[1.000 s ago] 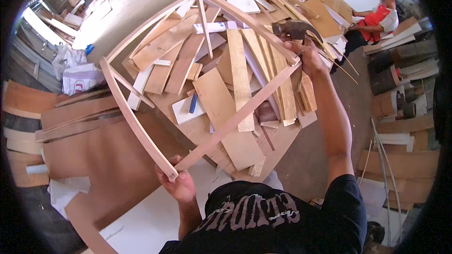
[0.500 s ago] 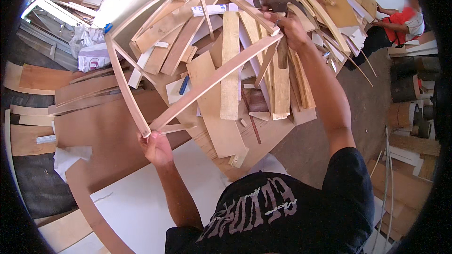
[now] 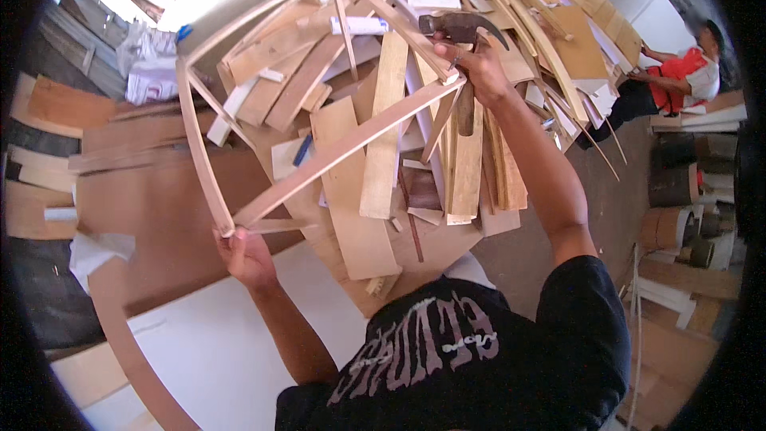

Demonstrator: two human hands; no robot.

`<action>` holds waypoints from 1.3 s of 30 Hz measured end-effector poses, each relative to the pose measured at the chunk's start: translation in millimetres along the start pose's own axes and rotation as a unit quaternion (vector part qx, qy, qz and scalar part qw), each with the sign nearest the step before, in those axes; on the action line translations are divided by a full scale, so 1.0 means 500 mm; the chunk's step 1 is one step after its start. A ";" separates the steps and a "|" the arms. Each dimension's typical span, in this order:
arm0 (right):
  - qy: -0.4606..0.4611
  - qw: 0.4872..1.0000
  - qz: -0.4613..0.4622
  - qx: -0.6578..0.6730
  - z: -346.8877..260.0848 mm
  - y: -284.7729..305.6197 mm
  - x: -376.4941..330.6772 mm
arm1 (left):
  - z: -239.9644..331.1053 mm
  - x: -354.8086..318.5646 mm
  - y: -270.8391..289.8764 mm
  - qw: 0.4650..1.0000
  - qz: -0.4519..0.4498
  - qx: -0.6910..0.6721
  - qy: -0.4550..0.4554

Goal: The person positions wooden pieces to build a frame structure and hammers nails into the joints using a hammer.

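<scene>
Head view: left hand (image 3: 246,255) fingers clenched on wooden frame (image 3: 319,168) corner, right hand (image 3: 475,64) fingers around hammer (image 3: 463,32).

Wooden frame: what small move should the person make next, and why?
Probably lower the wooden frame onto the scrap pile. The left hand grips only its near corner, while the right hand holds both the far corner and a hammer, so hammering looks awkward.
</scene>
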State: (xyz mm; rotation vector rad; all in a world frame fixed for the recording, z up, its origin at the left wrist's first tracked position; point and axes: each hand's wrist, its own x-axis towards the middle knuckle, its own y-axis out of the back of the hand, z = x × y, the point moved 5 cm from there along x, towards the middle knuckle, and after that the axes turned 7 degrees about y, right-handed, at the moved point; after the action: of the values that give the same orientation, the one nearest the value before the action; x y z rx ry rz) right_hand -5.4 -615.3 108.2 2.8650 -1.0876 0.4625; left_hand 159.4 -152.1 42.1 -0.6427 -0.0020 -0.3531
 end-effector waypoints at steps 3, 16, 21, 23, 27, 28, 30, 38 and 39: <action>0.005 0.996 0.063 0.069 0.007 0.016 -0.017 | -0.003 -0.013 -0.037 0.999 0.039 0.028 -0.003; -0.113 0.991 0.024 -0.068 0.100 0.050 -0.182 | 0.001 -0.011 -0.040 0.995 0.077 0.043 -0.045; 0.026 0.988 0.025 -0.153 0.126 0.015 -0.170 | 0.011 -0.006 -0.006 0.992 0.108 0.054 -0.034; 0.043 0.982 0.033 -0.183 0.144 0.011 -0.173 | 0.012 0.000 0.006 0.993 0.100 0.047 -0.041; 0.037 0.981 0.053 -0.181 0.206 0.011 -0.185 | 0.014 0.007 0.000 0.995 0.072 0.053 -0.048; 0.025 0.984 0.060 -0.164 0.204 0.010 -0.183 | 0.014 0.004 -0.004 0.995 0.073 0.052 -0.049; 0.009 0.986 0.067 -0.153 0.198 0.003 -0.175 | 0.013 -0.003 -0.016 0.995 0.076 0.047 -0.043; 0.021 0.986 0.093 -0.139 0.202 0.009 -0.160 | 0.013 -0.001 -0.032 0.991 0.086 0.087 -0.058; 0.000 0.985 0.088 -0.146 0.209 0.014 -0.163 | 0.010 -0.002 -0.034 0.991 0.089 0.089 -0.054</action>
State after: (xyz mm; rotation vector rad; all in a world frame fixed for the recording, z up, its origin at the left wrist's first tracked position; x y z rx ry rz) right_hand -40.4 -583.0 -15.9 2.5278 -1.2951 0.2823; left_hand 153.4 -161.5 56.1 -0.4807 -0.0777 -0.1433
